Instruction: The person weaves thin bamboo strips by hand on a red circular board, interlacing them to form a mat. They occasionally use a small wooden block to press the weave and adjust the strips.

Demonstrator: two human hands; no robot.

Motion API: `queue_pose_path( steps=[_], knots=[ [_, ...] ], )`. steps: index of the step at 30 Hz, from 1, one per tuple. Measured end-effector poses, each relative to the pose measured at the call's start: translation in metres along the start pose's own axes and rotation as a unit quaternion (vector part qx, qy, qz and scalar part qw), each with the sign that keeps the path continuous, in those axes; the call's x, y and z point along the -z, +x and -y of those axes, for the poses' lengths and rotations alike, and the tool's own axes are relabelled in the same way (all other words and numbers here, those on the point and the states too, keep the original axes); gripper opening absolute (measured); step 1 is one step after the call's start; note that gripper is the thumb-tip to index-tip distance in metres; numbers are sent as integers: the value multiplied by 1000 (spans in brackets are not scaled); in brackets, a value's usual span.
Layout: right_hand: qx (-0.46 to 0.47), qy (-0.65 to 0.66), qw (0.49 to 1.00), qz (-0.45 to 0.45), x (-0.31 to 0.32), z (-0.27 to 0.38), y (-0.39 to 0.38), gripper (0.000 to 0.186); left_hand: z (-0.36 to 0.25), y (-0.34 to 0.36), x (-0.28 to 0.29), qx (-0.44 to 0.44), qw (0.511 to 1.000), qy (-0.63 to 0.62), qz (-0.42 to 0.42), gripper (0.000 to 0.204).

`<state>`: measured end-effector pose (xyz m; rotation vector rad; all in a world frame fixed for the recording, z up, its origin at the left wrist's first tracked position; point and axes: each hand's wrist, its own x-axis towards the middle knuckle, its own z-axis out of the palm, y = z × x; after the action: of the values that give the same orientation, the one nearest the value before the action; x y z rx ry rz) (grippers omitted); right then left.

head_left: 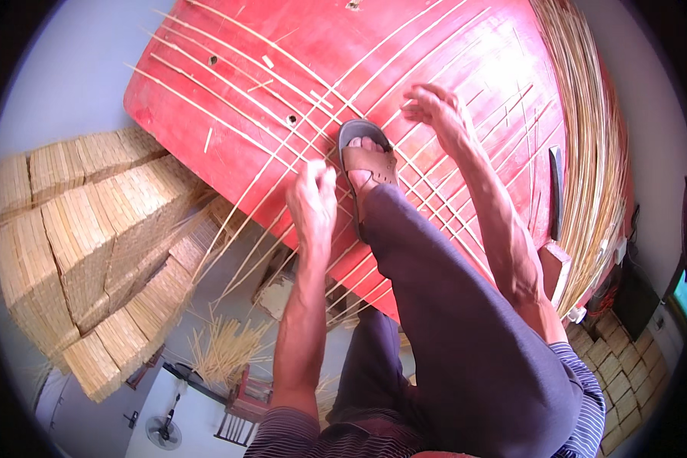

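Thin pale strips (240, 120), which look like split bamboo or cane, cross in a loose open lattice on a red board (229, 164). My sandalled foot (368, 156) presses down where many of them cross. Just left of the foot is my left hand (313, 200), its fingers curled closed beside the strips; whatever they hold, if anything, is hidden. Beyond the foot to the right, my right hand (439, 111) hovers over the lattice with fingers loosely bent and apart, and no strip shows in it.
A thick bundle of long strips (588, 145) lies along the board's right side, near a dark curved blade-like piece (556, 195) and a small wooden block (555, 271). Stacked woven bundles (91, 237) stand at left. Cut sticks (225, 343), a red chair (244, 404) and a fan (164, 431) are below.
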<state>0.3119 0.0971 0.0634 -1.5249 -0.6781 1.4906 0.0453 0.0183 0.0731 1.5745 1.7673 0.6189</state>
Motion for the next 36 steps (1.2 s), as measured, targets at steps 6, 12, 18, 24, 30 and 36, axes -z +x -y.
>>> queue_pose_path(
  steps=[6, 12, 18, 24, 30, 36],
  knots=[
    [28, 181, 982, -45, 5, 12, 97, 53, -7, 131, -36, 0, 997, -77, -5, 14],
    [-11, 186, 978, -93, -7, 31, 129, 59, 17, 159, -66, 83, 996, -45, 11, 18],
    [-81, 183, 974, -107, -16, 41, 140, 58, 4, 164, -61, 124, 992, 1, 18, 21],
    [-118, 198, 969, -85, -23, 30, 149, 23, 4, 166, -66, 111, 994, -15, -1, 20],
    [-108, 108, 988, 2, -83, -1, 103, 23, -6, 164, -53, 140, 990, 27, 11, 19],
    [4, -48, 999, 8, -96, -17, 69, 32, -15, 163, -56, 129, 991, 32, 2, 22]
  ],
)
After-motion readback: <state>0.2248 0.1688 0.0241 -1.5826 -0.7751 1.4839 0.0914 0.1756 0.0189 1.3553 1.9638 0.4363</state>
